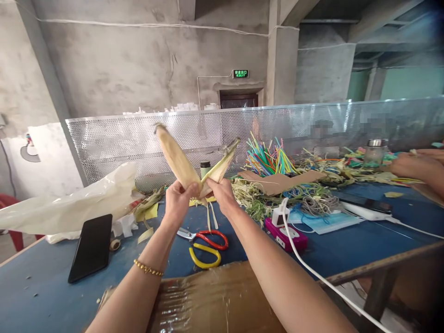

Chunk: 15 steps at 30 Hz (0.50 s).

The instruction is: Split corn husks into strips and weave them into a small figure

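Note:
My left hand (178, 201) is closed around the lower end of a pale, plump corn husk (175, 155) that tilts up to the left and has a dark tip. My right hand (222, 194) pinches a flatter, greenish husk leaf (222, 164), which slants up to the right. Both pieces meet between my thumbs; whether they are joined there I cannot tell. Thin pale strips (212, 216) hang below. Under my hands, scissors (208, 240) with one red and one yellow handle lie on the blue table (138, 261).
A black phone (90, 247) and white plastic sheeting (69, 203) lie left. To the right are a purple power socket (286, 235), a white cable, a face mask (329, 222), heaped husk strips and colourful pipe cleaners (268, 157). Another person's hands (418, 164) work at the far right.

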{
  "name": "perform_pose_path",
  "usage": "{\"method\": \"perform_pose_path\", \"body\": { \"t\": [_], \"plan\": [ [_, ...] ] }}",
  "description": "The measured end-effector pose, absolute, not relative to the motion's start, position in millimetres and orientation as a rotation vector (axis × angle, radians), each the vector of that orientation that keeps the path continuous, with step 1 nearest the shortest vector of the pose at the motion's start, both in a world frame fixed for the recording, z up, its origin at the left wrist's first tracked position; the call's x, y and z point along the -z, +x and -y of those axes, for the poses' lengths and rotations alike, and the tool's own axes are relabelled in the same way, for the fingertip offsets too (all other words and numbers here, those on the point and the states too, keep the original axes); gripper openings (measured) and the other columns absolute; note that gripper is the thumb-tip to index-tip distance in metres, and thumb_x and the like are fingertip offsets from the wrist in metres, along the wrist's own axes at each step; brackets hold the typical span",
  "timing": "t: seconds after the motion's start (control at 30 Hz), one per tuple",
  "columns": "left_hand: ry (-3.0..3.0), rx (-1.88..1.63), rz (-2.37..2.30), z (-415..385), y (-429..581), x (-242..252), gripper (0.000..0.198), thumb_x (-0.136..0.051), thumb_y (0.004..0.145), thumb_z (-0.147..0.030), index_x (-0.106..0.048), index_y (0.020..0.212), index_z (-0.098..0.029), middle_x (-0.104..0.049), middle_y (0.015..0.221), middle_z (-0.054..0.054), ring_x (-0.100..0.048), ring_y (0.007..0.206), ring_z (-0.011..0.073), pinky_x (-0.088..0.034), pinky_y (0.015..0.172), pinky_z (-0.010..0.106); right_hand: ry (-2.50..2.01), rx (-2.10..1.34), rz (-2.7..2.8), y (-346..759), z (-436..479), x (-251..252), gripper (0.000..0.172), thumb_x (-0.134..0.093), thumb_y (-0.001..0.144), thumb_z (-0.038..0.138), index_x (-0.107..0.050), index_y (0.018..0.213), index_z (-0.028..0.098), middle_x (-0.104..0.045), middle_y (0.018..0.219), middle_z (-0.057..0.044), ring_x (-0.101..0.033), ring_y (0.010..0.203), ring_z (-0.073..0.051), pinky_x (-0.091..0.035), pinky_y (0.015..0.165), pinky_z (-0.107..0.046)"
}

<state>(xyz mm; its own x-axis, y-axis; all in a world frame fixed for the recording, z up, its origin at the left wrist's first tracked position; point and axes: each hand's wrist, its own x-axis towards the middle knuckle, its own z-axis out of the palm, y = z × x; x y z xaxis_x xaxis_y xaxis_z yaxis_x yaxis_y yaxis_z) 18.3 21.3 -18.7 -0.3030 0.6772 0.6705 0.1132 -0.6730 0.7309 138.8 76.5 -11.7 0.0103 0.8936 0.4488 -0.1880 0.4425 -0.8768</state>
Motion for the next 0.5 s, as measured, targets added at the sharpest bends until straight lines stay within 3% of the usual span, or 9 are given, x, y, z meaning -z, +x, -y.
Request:
{"method": "perform_pose_path", "body": {
  "t": [0.17,0.27,0.37,0.5],
  "plan": [
    [1.376,-1.997,-0.693,-18.7,13.3,12.9,0.027,-0.075,0.068,-0.028,-0.066,0.088,-0.012,-0.071,0.085,0.006,-0.065,0.076,0.0175,-0.051,0.078,0.033,-0.570,-1.141,1.124,140.4,-68.1,8.7,0.011,-0.064,0.068,0.023,-0.063,0.071,0.013,-0.062,0.055,0.000,-0.055,0.042,-0.012,-0.044,0.037,-0.021],
    [1.211,-1.973,-0.577,-18.3,15.7,11.8,0.032,-0.079,0.062,-0.024,-0.065,0.089,-0.013,-0.072,0.087,0.006,-0.067,0.079,0.0184,-0.052,0.080,0.034,-0.543,-1.237,1.033,137.9,-67.3,9.1,0.006,-0.063,0.067,0.017,-0.059,0.066,0.013,-0.058,0.049,0.001,-0.049,0.036,-0.009,-0.039,0.032,-0.019],
    [1.053,-2.008,-0.527,-19.7,21.8,12.6,0.035,-0.080,0.059,-0.020,-0.063,0.089,-0.014,-0.072,0.086,0.005,-0.069,0.080,0.0195,-0.053,0.080,0.035,-0.539,-1.285,0.908,137.2,-72.6,9.6,0.012,-0.060,0.069,0.012,-0.051,0.061,0.015,-0.051,0.042,0.004,-0.042,0.030,-0.007,-0.033,0.028,-0.018],
    [0.995,-2.057,-0.506,-20.7,24.7,12.9,0.032,-0.078,0.061,-0.019,-0.060,0.087,-0.014,-0.070,0.080,0.005,-0.071,0.083,0.0244,-0.054,0.082,0.039,-0.582,-1.250,0.762,144.0,-81.2,8.4,0.009,-0.059,0.071,0.009,-0.053,0.069,0.015,-0.059,0.051,0.001,-0.053,0.037,-0.010,-0.044,0.033,-0.019]
  ]
}}
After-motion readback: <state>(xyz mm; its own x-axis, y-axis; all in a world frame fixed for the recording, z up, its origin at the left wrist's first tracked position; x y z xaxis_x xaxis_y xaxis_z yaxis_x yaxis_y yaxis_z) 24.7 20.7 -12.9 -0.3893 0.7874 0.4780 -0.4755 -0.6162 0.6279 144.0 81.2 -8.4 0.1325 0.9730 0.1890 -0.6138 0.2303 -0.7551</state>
